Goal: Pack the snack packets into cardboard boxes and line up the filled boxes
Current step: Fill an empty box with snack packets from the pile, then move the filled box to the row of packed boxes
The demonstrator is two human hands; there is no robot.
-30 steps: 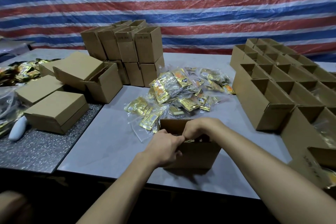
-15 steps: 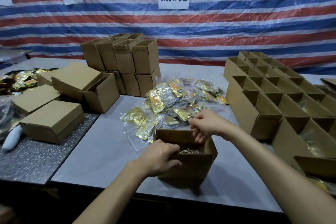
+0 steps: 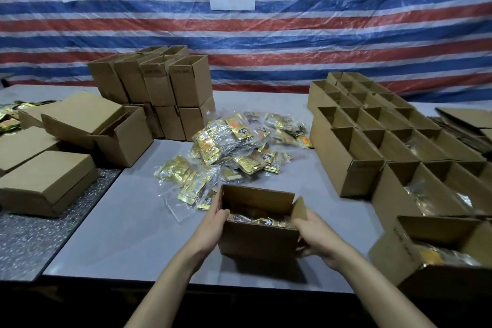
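Note:
An open cardboard box stands near the table's front edge with snack packets showing inside it. My left hand grips its left wall, fingers over the rim. On the other side my right hand holds its right wall and the raised side flap. Just behind the box lies a loose pile of gold and orange snack packets on the grey table.
Rows of open boxes, some holding packets, fill the right side; one open filled box sits at the front right. A stack of upright boxes stands at the back. Flat closed boxes lie at the left.
Both hands have come off the top of the box and moved to its sides. The right hand went from above the back rim to the right wall and flap.

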